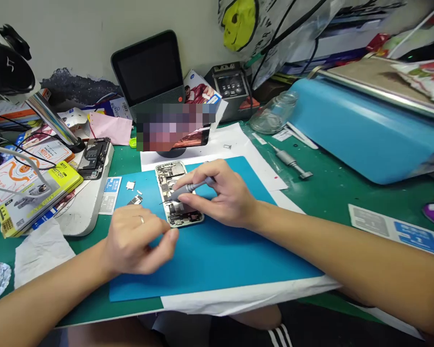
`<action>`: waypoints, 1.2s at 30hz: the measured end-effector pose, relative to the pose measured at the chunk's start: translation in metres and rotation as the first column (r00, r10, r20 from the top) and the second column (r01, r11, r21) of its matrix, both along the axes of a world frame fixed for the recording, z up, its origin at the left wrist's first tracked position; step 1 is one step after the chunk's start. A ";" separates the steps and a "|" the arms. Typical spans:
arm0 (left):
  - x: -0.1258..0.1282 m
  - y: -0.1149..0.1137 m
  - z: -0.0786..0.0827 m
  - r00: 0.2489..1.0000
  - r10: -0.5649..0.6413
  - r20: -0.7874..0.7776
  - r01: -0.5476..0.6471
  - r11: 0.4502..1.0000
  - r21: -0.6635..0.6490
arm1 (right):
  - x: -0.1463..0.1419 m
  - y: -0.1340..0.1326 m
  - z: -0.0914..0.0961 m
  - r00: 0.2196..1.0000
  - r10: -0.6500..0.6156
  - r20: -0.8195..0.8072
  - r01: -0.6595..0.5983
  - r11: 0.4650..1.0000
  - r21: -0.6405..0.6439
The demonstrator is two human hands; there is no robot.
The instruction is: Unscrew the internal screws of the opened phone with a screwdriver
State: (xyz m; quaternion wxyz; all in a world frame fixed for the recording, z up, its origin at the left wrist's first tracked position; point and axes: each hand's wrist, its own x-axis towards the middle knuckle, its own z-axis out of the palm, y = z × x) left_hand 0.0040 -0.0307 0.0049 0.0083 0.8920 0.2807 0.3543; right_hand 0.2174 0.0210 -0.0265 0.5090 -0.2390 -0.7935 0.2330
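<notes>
Screwdriver (179, 193), grey, is pinched in the right hand (227, 196), slanting over an opened phone (175, 209) on a blue mat (224, 255). The left hand (139, 238) curls beside the phone's near edge; whether it grips anything is unclear. A slipping tip could scratch exposed circuitry; a careless left-hand nudge could scatter the loose parts (130, 185) nearby.

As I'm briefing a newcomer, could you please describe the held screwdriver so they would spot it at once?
On the green table lies a blue mat, with an opened phone at its far edge. Over that phone is the grey screwdriver: unlike the similar tool lying further right, it is held in the right hand.
</notes>
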 end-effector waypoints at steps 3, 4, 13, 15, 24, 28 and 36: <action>-0.004 0.007 0.001 0.999 0.049 0.008 -0.050 0.998 0.043 | -0.003 0.003 0.001 1.000 0.018 -0.014 -0.018 1.000 -0.022; -0.005 0.009 0.001 0.998 0.064 0.003 -0.064 0.996 0.058 | -0.004 0.004 0.001 1.000 0.023 -0.016 -0.023 0.999 -0.033; -0.008 0.022 -0.002 0.945 0.323 -0.051 -0.313 0.939 0.143 | -0.008 0.011 -0.001 0.993 0.109 0.038 -0.105 0.990 -0.090; -0.009 0.023 -0.001 0.928 0.360 -0.099 -0.345 0.928 0.137 | -0.008 0.011 -0.001 0.991 0.123 0.053 -0.118 0.988 -0.098; 0.010 -0.052 0.012 0.819 0.563 -0.109 -0.567 0.824 -0.011 | -0.008 0.014 0.002 0.979 0.152 0.137 -0.139 0.985 -0.098; 0.019 -0.078 -0.005 0.765 0.643 -0.036 -0.641 0.755 -0.141 | -0.008 0.017 0.003 0.971 0.152 0.182 -0.139 0.987 -0.084; 0.018 -0.073 -0.021 0.696 0.710 -0.110 -0.718 0.685 -0.121 | -0.008 0.015 0.007 0.959 0.152 0.239 -0.139 0.988 -0.072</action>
